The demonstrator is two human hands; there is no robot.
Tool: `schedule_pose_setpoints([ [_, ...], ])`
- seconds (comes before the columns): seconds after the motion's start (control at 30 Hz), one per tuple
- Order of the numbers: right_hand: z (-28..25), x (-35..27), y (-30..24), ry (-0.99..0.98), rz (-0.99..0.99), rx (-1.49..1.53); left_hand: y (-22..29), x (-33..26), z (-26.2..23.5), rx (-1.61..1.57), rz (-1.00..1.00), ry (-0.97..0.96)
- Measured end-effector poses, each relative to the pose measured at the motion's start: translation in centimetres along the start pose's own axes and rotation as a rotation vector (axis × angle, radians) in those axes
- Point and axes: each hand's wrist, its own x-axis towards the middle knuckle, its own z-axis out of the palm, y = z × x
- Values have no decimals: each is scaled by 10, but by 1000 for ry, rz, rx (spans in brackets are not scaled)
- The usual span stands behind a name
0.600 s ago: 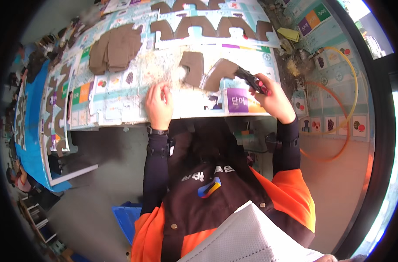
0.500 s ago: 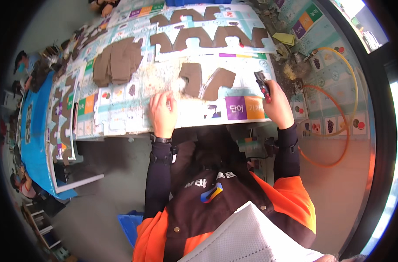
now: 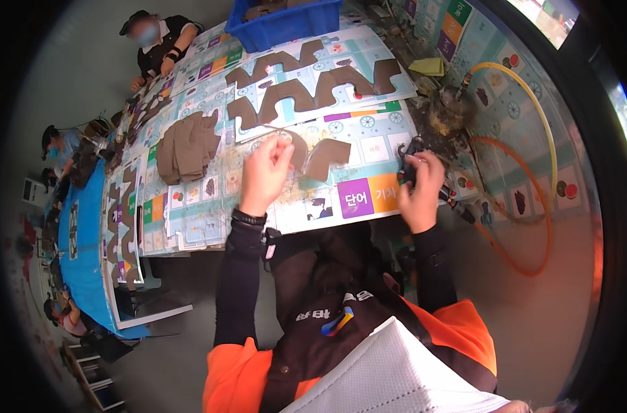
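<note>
My left hand point(image 3: 265, 175) is raised over the near part of the table, its fingers drawn together in a pinch. What they hold, if anything, is hidden. Behind and beside it is a brown cut piece point(image 3: 327, 160), its left part half covered by the hand. At the right, my right hand point(image 3: 423, 193) is over a black hand tool point(image 3: 413, 146) with red on its handle end. Thumb and fingers are apart around the tool's body, and part of it is hidden beneath the hand.
A stack of brown pieces point(image 3: 188, 148) lies to the left. Rows of brown zigzag pieces point(image 3: 313, 93) rest on a sheet farther back, near a blue crate point(image 3: 286, 31). Yellow and orange hoses point(image 3: 551, 227) loop at the right. A co-worker point(image 3: 162, 45) sits at the far left.
My left hand has lifted from the table and its fingers have closed into a pinch. My right hand has loosened around the tool, now lower in its grasp. The view has shifted.
</note>
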Motion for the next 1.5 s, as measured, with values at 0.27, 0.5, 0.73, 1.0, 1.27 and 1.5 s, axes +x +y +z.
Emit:
schedule_pose_setpoints([
  [0.27,23,-13,-9,95,-94,-49,148,139,-9,-512,418,53],
  [0.5,25,-9,-3,86,-63,-36,147,300,38,-863,351,114],
  [0.73,27,-6,-2,72,-68,-34,-19,404,169,-310,-397,-114],
  [1.0,30,-5,-3,14,-82,-35,-87,395,178,-266,-568,-325],
  [1.27,32,-7,-9,3,-140,-21,-31,338,94,-39,-395,-266],
  [1.5,33,-15,-12,21,-156,-47,-9,271,10,-130,-373,-105],
])
